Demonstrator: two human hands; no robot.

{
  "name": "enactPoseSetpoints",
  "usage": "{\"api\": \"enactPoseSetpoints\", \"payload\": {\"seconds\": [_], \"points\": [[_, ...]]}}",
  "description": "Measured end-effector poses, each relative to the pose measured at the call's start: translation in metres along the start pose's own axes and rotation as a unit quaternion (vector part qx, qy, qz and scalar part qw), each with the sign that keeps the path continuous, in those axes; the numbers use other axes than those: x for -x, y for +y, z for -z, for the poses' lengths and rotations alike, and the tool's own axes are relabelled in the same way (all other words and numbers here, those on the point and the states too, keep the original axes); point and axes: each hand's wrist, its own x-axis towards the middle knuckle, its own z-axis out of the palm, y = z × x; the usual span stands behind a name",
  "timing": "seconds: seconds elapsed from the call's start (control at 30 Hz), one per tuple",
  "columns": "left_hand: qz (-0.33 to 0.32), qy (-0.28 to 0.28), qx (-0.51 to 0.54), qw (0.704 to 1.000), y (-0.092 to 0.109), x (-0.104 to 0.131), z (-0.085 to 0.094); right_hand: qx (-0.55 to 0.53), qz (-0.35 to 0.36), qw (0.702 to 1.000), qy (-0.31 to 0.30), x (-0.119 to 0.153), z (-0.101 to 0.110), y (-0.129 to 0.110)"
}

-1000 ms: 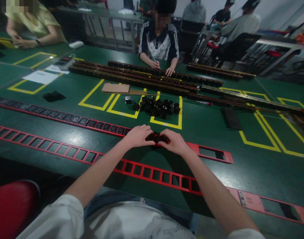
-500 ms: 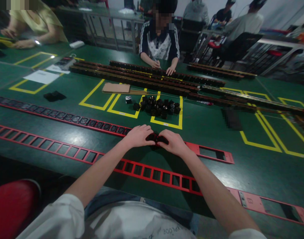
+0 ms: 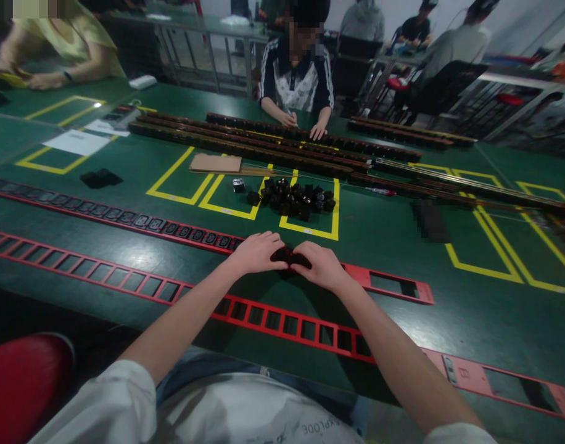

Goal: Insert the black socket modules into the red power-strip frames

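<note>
My left hand [image 3: 259, 252] and my right hand [image 3: 318, 263] meet over the far red frame [image 3: 356, 274], thumbs and fingers closed around small black parts [image 3: 286, 254] at its slots. Exactly how each part is gripped is hidden by the fingers. To the left, the same frame holds a row of black square pieces [image 3: 184, 232]. Nearer to me lies a second red frame [image 3: 310, 329] with open slots, passing beneath my forearms. Beyond my hands is a loose pile of black parts [image 3: 294, 198] on the green table.
Long dark strips [image 3: 245, 139] lie across the table's middle. A cardboard piece [image 3: 216, 163], a dark pouch [image 3: 430, 221] and white paper [image 3: 77, 142] rest there too. Across the table sits a person [image 3: 297, 77]; a red stool [image 3: 28, 388] stands at lower left.
My right hand has shifted very slightly left, towards my left hand. At the far left, the other person's hands have moved a little. The frames and pile look unchanged.
</note>
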Motion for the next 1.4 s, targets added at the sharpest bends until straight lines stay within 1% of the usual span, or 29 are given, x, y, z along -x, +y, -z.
{"api": "enactPoseSetpoints", "payload": {"seconds": [0.3, 0.6, 1.03, 1.27, 1.4], "points": [[0.004, -0.003, 0.001, 1.000, 0.0016, 0.0006, 0.0019, 0.022, 0.025, 0.999, -0.005, 0.0002, 0.0053, -0.0021], [0.006, -0.010, 0.010, 1.000, 0.0018, -0.0001, 0.0032, 0.054, 0.025, 0.998, -0.006, -0.0004, 0.0034, -0.0047], [0.008, -0.011, 0.016, 1.000, 0.0015, 0.0004, 0.0034, 0.023, 0.039, 0.999, -0.004, 0.0001, 0.0053, -0.0023], [0.011, -0.009, 0.012, 1.000, 0.0022, 0.0007, 0.0041, 0.005, 0.023, 1.000, 0.007, -0.0003, 0.0046, -0.0026], [0.012, -0.007, 0.008, 1.000, 0.0022, 0.0008, 0.0033, -0.006, 0.028, 1.000, 0.002, -0.0004, 0.0054, -0.0020]]}}
